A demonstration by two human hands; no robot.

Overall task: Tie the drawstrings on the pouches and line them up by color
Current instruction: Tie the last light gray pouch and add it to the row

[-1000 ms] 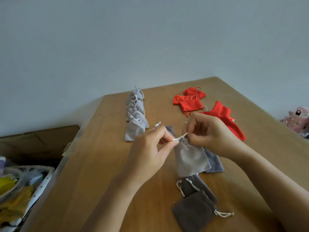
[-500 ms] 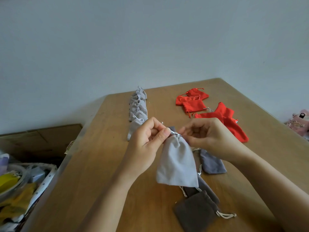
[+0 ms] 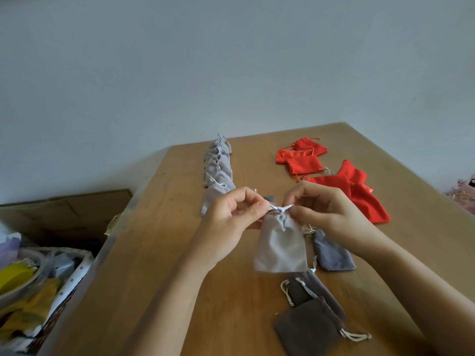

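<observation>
- A brown cardboard box (image 3: 64, 209) and a basket with a white dotted fabric lining (image 3: 77, 276) sit off the left edge of the wooden worktop (image 3: 154, 278).
- A row of small light grey fabric pouches (image 3: 218, 168) runs away from the person along the worktop's left part, overlapping one another, cords gathered at their necks.
- The left hand (image 3: 228, 227) pinches 1 end of the pale grey drawstring (image 3: 281, 208) between thumb and curled fingers.
- The light grey fabric pouch (image 3: 280, 250) hangs from that cord between the 2 hands, neck cinched, over the worktop's middle; I cannot tell whether its lower edge touches the wood.
- The right hand (image 3: 329, 214) pinches the cord's other end, fingers curled.
- A blue-grey pouch (image 3: 331, 253) lies flat just right of the hanging one.
- 2 dark grey-brown pouches with cream cords (image 3: 308, 327) overlap nearer the person.
- Loose red fabric pouches (image 3: 359, 194) lie scattered at the far right.
</observation>
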